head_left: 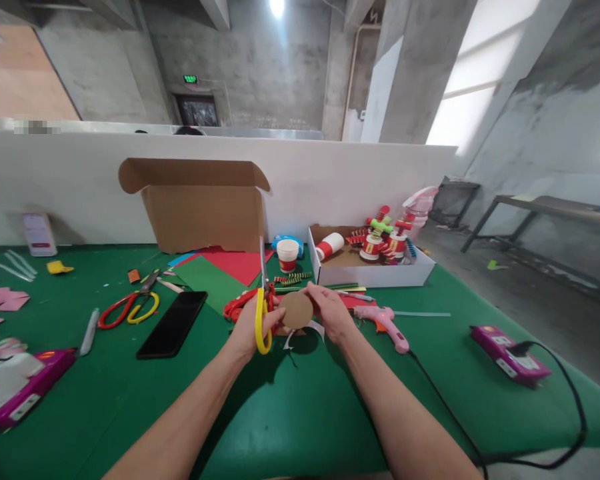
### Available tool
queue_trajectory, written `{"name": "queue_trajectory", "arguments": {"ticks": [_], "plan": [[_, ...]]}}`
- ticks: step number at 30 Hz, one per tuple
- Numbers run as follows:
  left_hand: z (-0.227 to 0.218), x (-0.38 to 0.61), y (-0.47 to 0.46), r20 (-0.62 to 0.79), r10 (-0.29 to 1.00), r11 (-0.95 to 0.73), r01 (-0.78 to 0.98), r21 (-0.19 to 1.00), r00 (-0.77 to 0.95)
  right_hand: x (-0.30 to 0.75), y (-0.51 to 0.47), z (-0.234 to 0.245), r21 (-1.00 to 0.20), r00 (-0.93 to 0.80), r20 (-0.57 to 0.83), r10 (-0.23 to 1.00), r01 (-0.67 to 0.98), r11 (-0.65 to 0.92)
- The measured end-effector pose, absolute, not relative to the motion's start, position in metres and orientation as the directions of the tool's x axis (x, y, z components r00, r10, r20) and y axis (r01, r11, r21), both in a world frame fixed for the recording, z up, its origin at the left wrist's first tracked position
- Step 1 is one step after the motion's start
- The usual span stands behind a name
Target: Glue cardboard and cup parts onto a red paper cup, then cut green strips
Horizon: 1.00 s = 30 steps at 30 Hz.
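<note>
A round brown cardboard disc is held between my two hands above the table. My right hand pinches its right edge. Closed fingers of my left hand carry scissors with a yellow and a red handle, blades pointing up, and its thumb presses the disc's left edge. Under the disc a curled white paper strip is partly hidden. Just beyond my hands stand a white paper cup with a red band and striped paper springs.
To the right lie a pink glue gun and a purple power strip with a black cord. A white box holds decorated cups. Leftward are a black phone, other scissors, coloured paper and an upright cardboard lid.
</note>
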<state>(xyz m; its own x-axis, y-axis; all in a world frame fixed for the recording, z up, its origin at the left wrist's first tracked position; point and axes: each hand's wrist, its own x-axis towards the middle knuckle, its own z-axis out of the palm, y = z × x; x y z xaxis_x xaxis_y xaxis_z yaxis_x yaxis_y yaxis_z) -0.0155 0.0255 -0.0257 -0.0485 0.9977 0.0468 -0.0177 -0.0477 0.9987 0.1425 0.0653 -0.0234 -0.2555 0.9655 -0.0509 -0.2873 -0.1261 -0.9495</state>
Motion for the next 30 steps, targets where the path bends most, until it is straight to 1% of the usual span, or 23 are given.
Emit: {"name": "queue_trajectory", "arguments": {"ticks": [3,6,8,9,10,11,12,13,14,15,17,20,22,25,30], "plan": [[-0.025,-0.017,0.026,0.074,0.996,-0.072,0.047,0.996,-0.048,0.145,0.066,-0.022,-0.975,-0.297,-0.04,0.954,-0.199,-0.103],[-0.019,-0.026,0.027,0.052,0.998,-0.055,0.184,0.981,0.022,0.144,0.067,-0.025,-0.985,-0.343,-0.012,0.939,-0.156,-0.069],[-0.011,-0.038,0.03,-0.004,0.999,-0.007,0.338,0.941,0.034,0.145,0.071,-0.028,-0.979,-0.287,-0.025,0.958,-0.189,-0.082],[-0.007,-0.045,0.031,-0.026,1.0,0.02,0.432,0.902,0.009,0.146,0.075,-0.03,-0.969,-0.216,-0.039,0.976,-0.231,-0.09],[-0.003,-0.052,0.032,-0.037,0.999,0.046,0.538,0.842,-0.028,0.149,0.079,-0.032,-0.955,-0.124,-0.055,0.991,-0.284,-0.089],[0.001,-0.059,0.032,-0.014,0.997,0.058,0.661,0.748,-0.072,0.153,0.085,-0.033,-0.937,-0.021,-0.072,0.997,-0.342,-0.075],[0.004,-0.065,0.031,0.006,0.997,0.061,0.775,0.629,-0.083,0.157,0.091,-0.034,-0.914,0.092,-0.083,0.992,-0.405,-0.039],[0.006,-0.07,0.028,0.025,0.997,0.046,0.855,0.517,-0.069,0.163,0.097,-0.034,-0.895,0.177,-0.088,0.98,-0.447,0.0],[0.008,-0.073,0.023,0.025,0.999,0.033,0.903,0.429,-0.048,0.169,0.103,-0.034,-0.877,0.249,-0.093,0.964,-0.479,0.039],[0.008,-0.075,0.016,-0.002,1.0,0.017,0.928,0.372,-0.017,0.175,0.108,-0.034,-0.862,0.304,-0.098,0.948,-0.501,0.072],[0.007,-0.074,-0.001,-0.094,0.994,-0.026,0.945,0.326,0.059,0.186,0.114,-0.032,-0.842,0.378,-0.119,0.918,-0.528,0.109],[0.001,-0.067,-0.028,-0.213,0.966,-0.077,0.946,0.316,0.15,0.194,0.116,-0.03,-0.825,0.432,-0.137,0.892,-0.548,0.138],[-0.003,-0.063,-0.037,-0.259,0.949,-0.095,0.945,0.312,0.181,0.193,0.112,-0.029,-0.818,0.443,-0.142,0.885,-0.556,0.147],[-0.008,-0.061,-0.032,-0.263,0.947,-0.109,0.953,0.283,0.186,0.188,0.107,-0.029,-0.814,0.437,-0.15,0.887,-0.564,0.14],[-0.01,-0.065,-0.002,-0.185,0.978,-0.064,0.978,0.199,0.101,0.185,0.103,-0.032,-0.82,0.417,-0.163,0.894,-0.562,0.112]]}}
